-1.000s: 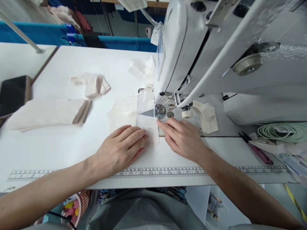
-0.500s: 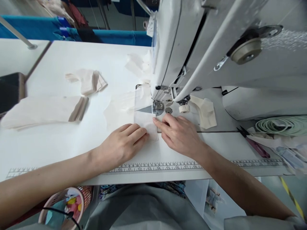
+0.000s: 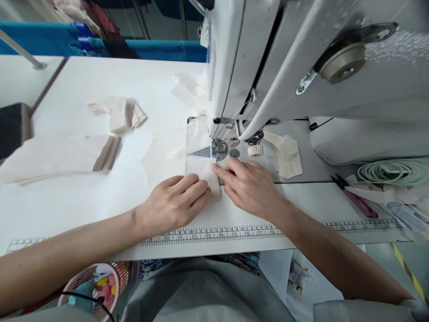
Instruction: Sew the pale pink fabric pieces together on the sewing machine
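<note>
A thin white fabric piece lies under the needle area of the sewing machine, its right edge beside the needle plate. My left hand rests on its lower part, the fingers curled and closed on the cloth near the front edge. With the index finger stretched out, my right hand touches the fabric's right edge just in front of the presser foot. Its other fingers are loosely bent against the table and grasp nothing. A wider pale cloth layer spreads left of the needle.
Stacked cut fabric and a smaller folded bundle lie at left. A cream scrap sits right of the needle. Thread snips and coiled green cord are at far right. A ruler tape runs along the front edge.
My left fingers have bunched and bent more, with knuckles raised over the cloth. The right index finger stays at the fabric's edge. The whole view has shifted slightly.
</note>
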Available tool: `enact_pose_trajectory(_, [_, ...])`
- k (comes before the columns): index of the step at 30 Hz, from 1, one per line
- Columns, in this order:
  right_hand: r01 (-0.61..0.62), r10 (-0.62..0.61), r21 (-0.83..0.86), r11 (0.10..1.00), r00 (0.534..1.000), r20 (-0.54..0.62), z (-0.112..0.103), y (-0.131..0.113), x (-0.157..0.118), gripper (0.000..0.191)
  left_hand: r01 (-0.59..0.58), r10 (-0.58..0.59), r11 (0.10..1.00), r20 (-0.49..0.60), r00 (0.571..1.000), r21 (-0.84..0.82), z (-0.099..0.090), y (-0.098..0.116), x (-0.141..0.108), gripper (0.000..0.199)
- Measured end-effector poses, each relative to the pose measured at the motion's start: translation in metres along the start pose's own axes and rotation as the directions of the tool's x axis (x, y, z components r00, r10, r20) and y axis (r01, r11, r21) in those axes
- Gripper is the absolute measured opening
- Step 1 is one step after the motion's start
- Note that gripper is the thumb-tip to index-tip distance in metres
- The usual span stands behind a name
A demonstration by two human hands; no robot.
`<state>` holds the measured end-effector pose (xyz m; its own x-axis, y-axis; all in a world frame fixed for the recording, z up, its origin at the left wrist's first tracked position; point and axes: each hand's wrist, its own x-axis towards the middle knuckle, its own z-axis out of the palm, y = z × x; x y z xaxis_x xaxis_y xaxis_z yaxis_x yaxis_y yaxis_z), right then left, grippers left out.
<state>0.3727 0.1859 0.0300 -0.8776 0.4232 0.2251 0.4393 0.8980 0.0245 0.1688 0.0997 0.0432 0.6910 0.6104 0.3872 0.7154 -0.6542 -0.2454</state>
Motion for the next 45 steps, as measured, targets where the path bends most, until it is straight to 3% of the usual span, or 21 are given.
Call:
enact_pose_trajectory(11, [-0.005,0.005,-0.006,1.000,1.000,0.024,0.000,-0.001,0.000,0.040,0.005,-0.005,0.998,-0.001,1.000,-0.062,0.001,0.001,0.001,0.014])
enact_pose_trajectory(18, [-0.004,0.004,-0.015,1.000,0.999,0.034,0.000,-0.001,0.000,0.039,0.040,-0.042,0.998,-0.060,0.997,-0.046,0.005,0.002,0.000,0.005])
enact_pose_trajectory(24, [-0.014,0.015,-0.027,1.000,0.999,0.040,0.001,-0.003,0.000,0.040,0.154,-0.158,0.983,-0.035,0.987,-0.097,0.006,-0.008,-0.001,0.016])
enact_pose_trajectory(35, [-0.030,0.029,0.019,0.999,0.996,0.079,0.003,-0.006,0.004,0.043,0.139,-0.142,0.988,-0.033,0.989,-0.063,0.013,-0.008,-0.003,0.019])
enact_pose_trajectory(40, [-0.075,0.075,0.096,0.993,0.997,0.006,-0.017,0.008,-0.003,0.033,0.127,-0.132,0.990,-0.068,0.989,-0.067,0.011,-0.012,-0.006,0.028])
enact_pose_trajectory(42, [-0.176,0.194,0.159,0.971,0.975,-0.109,-0.031,0.030,-0.016,0.024,0.132,-0.139,0.985,-0.063,0.988,-0.112,0.005,-0.009,-0.005,0.033])
enact_pose_trajectory(43, [-0.267,0.302,0.202,0.942,0.938,-0.170,-0.038,0.045,-0.025,0.020,0.133,-0.142,0.980,-0.051,0.989,-0.151,0.002,-0.006,-0.003,0.035])
enact_pose_trajectory(45, [-0.455,0.507,0.231,0.860,0.816,-0.278,-0.046,0.078,-0.042,0.018,0.113,-0.118,0.965,-0.007,0.993,-0.237,-0.001,0.003,0.006,0.038])
